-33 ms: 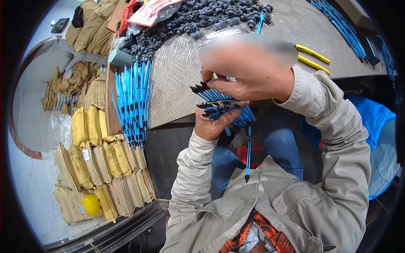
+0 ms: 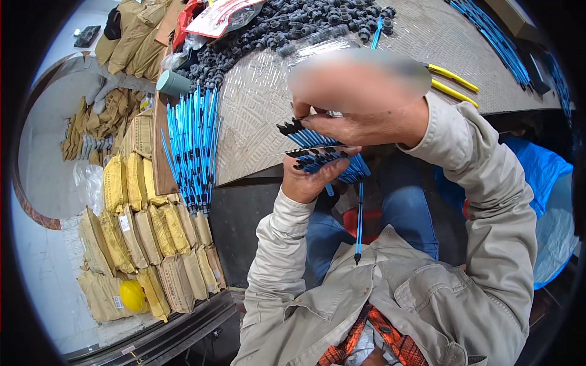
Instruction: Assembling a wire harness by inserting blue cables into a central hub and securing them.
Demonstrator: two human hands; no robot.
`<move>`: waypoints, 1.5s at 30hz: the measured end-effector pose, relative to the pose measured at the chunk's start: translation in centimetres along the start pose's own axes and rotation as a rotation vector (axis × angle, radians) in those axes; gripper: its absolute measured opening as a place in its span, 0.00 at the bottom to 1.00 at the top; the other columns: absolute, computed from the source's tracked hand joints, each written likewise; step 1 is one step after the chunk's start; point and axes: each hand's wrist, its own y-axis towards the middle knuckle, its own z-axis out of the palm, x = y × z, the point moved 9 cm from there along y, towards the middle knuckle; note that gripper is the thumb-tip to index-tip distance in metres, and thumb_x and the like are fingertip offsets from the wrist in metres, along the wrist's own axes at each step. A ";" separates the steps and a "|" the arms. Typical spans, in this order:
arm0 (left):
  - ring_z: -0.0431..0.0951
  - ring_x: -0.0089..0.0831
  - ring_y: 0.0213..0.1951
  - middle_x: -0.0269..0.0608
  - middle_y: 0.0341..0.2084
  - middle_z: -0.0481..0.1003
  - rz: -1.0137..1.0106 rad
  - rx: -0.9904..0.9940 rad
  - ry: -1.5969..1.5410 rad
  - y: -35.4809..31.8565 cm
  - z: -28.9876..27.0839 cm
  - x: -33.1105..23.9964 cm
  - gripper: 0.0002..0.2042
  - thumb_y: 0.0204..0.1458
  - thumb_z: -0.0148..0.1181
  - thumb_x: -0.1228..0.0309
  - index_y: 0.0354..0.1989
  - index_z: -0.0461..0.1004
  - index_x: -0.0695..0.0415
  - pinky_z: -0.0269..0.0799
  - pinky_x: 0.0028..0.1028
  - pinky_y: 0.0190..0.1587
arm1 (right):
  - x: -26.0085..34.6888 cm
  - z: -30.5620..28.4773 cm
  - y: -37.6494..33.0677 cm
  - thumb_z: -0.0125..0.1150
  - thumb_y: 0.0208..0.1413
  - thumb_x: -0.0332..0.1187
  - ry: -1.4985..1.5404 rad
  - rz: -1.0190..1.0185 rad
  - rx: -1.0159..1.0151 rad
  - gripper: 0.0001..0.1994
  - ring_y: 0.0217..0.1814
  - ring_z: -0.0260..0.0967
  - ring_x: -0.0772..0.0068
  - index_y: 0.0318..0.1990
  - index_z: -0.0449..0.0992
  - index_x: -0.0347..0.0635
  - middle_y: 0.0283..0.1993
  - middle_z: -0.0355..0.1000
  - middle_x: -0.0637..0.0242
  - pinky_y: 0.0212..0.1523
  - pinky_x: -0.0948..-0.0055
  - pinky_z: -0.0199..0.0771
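1. On the floor at far left, tan and yellow sacks stand packed in rows, a yellow hard hat lying at their near edge.

2. A sheaf of blue tubes lies along the left edge of the counter, long axes running toward the person, with a heap of black fittings at the counter's far side.

3. The left hand is raised before the chest, fingers curled shut around a bundle of blue tubes with black tips. The bundle's long axis runs left to right, black tips pointing left and blue tails fanning out to the right past the palm.

4. One single blue tube hangs straight down from the bundle toward the person's lap, black tip lowest.

5. The right hand sits just above the bundle, fingers pinched together on the black tip of an upper tube at the bundle's left end. It is the hand nearer those tips; the left only grips the shafts from below.

6. Two yellow-handled tools lie on the counter to the right, well apart from both hands, with more blue tubes ranged along the far right edge.

7. Set against the earlier frame, nothing differs: both hands, the bundle and the hanging tube hold the same places.
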 end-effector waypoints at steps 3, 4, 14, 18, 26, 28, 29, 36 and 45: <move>0.78 0.39 0.36 0.49 0.33 0.77 0.004 -0.007 -0.017 0.1 0.2 -0.1 0.17 0.43 0.60 0.80 0.45 0.70 0.65 0.74 0.28 0.43 | -0.3 0.4 -0.1 0.60 0.43 0.26 0.022 -0.026 -0.015 0.03 0.21 0.58 0.75 0.26 0.73 0.38 0.22 0.64 0.68 0.21 0.76 0.58; 0.78 0.36 0.35 0.48 0.32 0.77 -0.009 -0.027 -0.050 0.1 0.3 -0.1 0.15 0.43 0.60 0.80 0.42 0.71 0.64 0.73 0.26 0.41 | -0.7 0.6 -0.2 0.60 0.43 0.26 0.070 -0.038 -0.042 0.03 0.21 0.57 0.75 0.26 0.73 0.38 0.23 0.63 0.68 0.21 0.76 0.58; 0.78 0.30 0.33 0.45 0.32 0.78 -0.024 0.049 -0.109 0.2 0.1 -0.3 0.13 0.41 0.61 0.80 0.38 0.75 0.63 0.73 0.21 0.39 | -0.8 1.7 -0.3 0.61 0.43 0.26 0.303 0.011 0.109 0.04 0.22 0.56 0.76 0.28 0.73 0.38 0.24 0.62 0.68 0.21 0.77 0.56; 0.78 0.31 0.34 0.45 0.32 0.78 -0.033 0.066 -0.103 0.0 -0.2 0.5 0.14 0.40 0.62 0.78 0.38 0.75 0.63 0.73 0.23 0.40 | -0.2 1.6 -0.4 0.60 0.42 0.25 0.236 -0.036 0.054 0.04 0.22 0.56 0.76 0.28 0.73 0.38 0.24 0.62 0.68 0.21 0.78 0.56; 0.78 0.34 0.36 0.45 0.31 0.78 -0.083 0.017 -0.028 -0.2 -1.0 1.3 0.14 0.39 0.66 0.72 0.36 0.76 0.62 0.72 0.30 0.45 | 0.4 1.4 -0.1 0.58 0.40 0.22 0.178 -0.067 -0.030 0.05 0.22 0.55 0.76 0.27 0.72 0.38 0.24 0.61 0.68 0.21 0.78 0.55; 0.78 0.34 0.37 0.45 0.30 0.78 -0.061 0.016 0.002 -0.1 -0.9 1.1 0.13 0.39 0.65 0.73 0.36 0.76 0.62 0.72 0.29 0.45 | 0.1 1.6 -0.2 0.58 0.40 0.22 0.200 -0.063 -0.041 0.05 0.22 0.55 0.76 0.27 0.72 0.38 0.24 0.61 0.68 0.21 0.78 0.56; 0.78 0.34 0.37 0.44 0.30 0.78 -0.038 0.019 0.033 0.1 -0.9 0.8 0.13 0.39 0.65 0.74 0.36 0.76 0.61 0.72 0.29 0.45 | -0.1 1.5 -0.2 0.58 0.40 0.22 0.220 -0.059 -0.054 0.05 0.22 0.55 0.76 0.27 0.72 0.38 0.23 0.61 0.68 0.21 0.78 0.56; 0.78 0.29 0.37 0.41 0.32 0.78 0.056 -0.088 -0.123 1.1 -0.7 -0.1 0.14 0.39 0.64 0.78 0.38 0.75 0.62 0.73 0.21 0.38 | 0.1 0.4 0.0 0.58 0.41 0.23 0.236 -0.059 -0.086 0.05 0.22 0.58 0.73 0.28 0.72 0.40 0.24 0.63 0.67 0.23 0.77 0.60; 0.76 0.44 0.41 0.51 0.34 0.76 -0.048 0.109 -0.145 0.0 -0.2 1.7 0.23 0.39 0.57 0.86 0.48 0.65 0.65 0.72 0.33 0.46 | 0.6 1.3 0.5 0.59 0.43 0.29 0.084 -0.047 -0.024 0.03 0.22 0.64 0.69 0.27 0.72 0.44 0.26 0.67 0.68 0.24 0.73 0.64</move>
